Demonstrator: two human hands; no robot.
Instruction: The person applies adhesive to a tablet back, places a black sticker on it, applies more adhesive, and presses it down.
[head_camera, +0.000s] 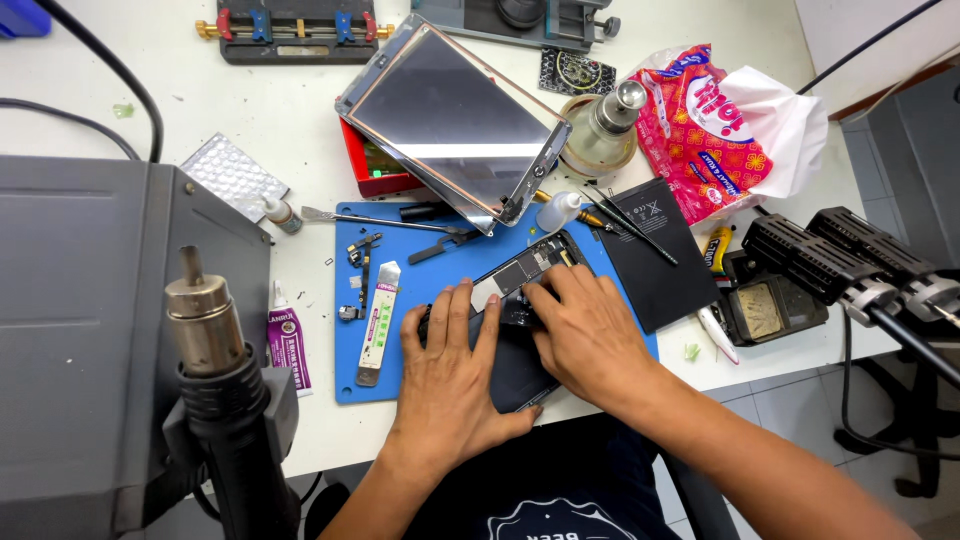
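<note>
An opened tablet body (522, 268), with its circuit board and dark battery showing, lies tilted on a blue work mat (352, 360). My left hand (449, 378) lies flat on the tablet's lower left part, fingers spread. My right hand (590, 335) presses down on the middle of the tablet, fingertips on the dark battery area beside the board. Neither hand holds a tool. The tablet's lifted screen panel (452, 118) leans above the mat, glass up.
A hot-air gun nozzle (203, 318) and its grey station (90, 300) stand at the left. A glue tube (288, 345), a metal spatula (375, 221), small parts, tweezers (630, 218), a black panel (655, 255), a red snack bag (705, 125) and a clamp jig (293, 28) surround the mat.
</note>
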